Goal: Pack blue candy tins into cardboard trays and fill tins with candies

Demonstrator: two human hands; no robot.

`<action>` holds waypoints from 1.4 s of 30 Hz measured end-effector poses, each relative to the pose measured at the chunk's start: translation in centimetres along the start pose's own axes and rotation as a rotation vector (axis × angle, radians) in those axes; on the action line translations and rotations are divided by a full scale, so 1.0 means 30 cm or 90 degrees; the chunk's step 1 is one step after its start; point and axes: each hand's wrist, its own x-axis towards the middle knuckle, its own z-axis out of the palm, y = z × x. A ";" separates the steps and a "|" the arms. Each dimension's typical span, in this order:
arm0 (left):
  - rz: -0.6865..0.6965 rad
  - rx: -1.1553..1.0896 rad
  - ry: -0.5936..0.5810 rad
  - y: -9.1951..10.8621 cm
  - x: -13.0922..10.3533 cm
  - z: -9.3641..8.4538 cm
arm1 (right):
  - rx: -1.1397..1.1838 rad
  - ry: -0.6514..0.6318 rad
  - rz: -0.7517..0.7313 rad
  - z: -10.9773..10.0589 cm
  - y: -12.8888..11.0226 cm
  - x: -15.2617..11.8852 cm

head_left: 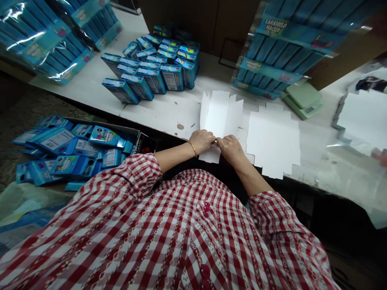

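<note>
You are holding both forearms (pixel 173 157) forward, angled inward; your left hand (pixel 202 140) and right hand (pixel 231 150) are pinching close together, fingers (pixel 222 141) curled.

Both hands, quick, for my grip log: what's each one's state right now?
Left hand: closed, holding the partly folded white cardboard.
Right hand: closed, holding the same piece.

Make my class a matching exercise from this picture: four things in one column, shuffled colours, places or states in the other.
Things
1. Bracelet
2. Creased white card
3. Jumbled blue boxes
4. Small device at the right

Descriptions
A. Pale green
B. Piled off the tabletop, at the person's left
C. Gold-coloured
D. Gripped by the left hand and right hand

Pairs: 1-C; 2-D; 3-B; 4-A
</note>
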 end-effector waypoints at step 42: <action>-0.052 -0.104 -0.184 -0.060 0.084 -0.113 | 0.315 0.281 0.290 0.070 -0.129 -0.084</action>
